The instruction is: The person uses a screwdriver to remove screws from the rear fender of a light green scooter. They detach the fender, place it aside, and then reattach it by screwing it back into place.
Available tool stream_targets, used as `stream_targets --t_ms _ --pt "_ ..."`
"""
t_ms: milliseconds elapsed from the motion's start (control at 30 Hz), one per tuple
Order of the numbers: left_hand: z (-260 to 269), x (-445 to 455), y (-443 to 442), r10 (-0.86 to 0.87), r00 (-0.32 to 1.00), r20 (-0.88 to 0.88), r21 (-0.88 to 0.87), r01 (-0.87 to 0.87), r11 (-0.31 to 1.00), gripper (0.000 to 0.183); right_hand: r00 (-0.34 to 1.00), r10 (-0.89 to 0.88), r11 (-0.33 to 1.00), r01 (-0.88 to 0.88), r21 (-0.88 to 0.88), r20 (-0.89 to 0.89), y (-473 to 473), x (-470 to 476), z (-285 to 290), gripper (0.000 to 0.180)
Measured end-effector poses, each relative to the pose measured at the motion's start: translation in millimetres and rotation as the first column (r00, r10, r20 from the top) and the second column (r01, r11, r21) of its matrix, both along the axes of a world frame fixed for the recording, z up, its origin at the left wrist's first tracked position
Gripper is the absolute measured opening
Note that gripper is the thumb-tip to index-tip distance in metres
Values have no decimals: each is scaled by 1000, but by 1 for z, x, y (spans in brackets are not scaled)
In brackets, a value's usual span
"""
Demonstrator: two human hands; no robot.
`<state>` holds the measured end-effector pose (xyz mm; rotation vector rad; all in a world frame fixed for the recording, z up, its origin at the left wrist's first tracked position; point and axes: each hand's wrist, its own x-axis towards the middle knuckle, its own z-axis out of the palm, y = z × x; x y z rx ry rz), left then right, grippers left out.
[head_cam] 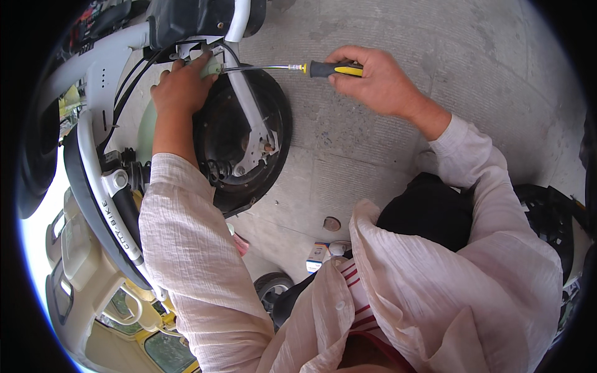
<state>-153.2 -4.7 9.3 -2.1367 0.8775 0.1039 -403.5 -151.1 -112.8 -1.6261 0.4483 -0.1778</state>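
My right hand [373, 77] grips the grey-and-yellow handle of a screwdriver [322, 69], its long shaft lying level and pointing left. The shaft's tip meets a pale green plastic part [211, 67] on a white-framed bike. Against that part rests my left hand [183, 86], fingers spread over it; whether they grip it cannot be told. Black cables [126, 88] run down beside the left forearm. Below the hands stands a wheel with a black tyre [284, 116], held by a white metal fork arm [243, 95]. A black plastic housing [191, 21] sits above the left hand.
The white frame tube [112, 210] and a coil-spring shock absorber [217, 170] are close to my left arm. On the paved floor lie a small box [317, 256] and a round brown object [331, 224]. A small wheel [274, 286] is near my body; a dark vehicle [545, 219] stands at right.
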Motion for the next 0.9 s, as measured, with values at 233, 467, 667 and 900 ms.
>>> stream_targets --t_ms 233,467,667,900 --pt "-1 0 0 20 1000 9 -4 -20 1000 52 979 179 930 -136 342 -97 -34 14 12 31" --pt "0 0 1 39 999 7 -11 -39 999 52 980 112 888 -25 -460 163 -31 19 46 30" --pt "-3 0 4 39 999 10 -15 -38 999 52 957 284 870 -229 -437 63 -26 2 85 39" --pt "-3 -1 2 52 998 21 -17 -52 998 52 884 36 792 259 -554 466 -10 7 57 30"
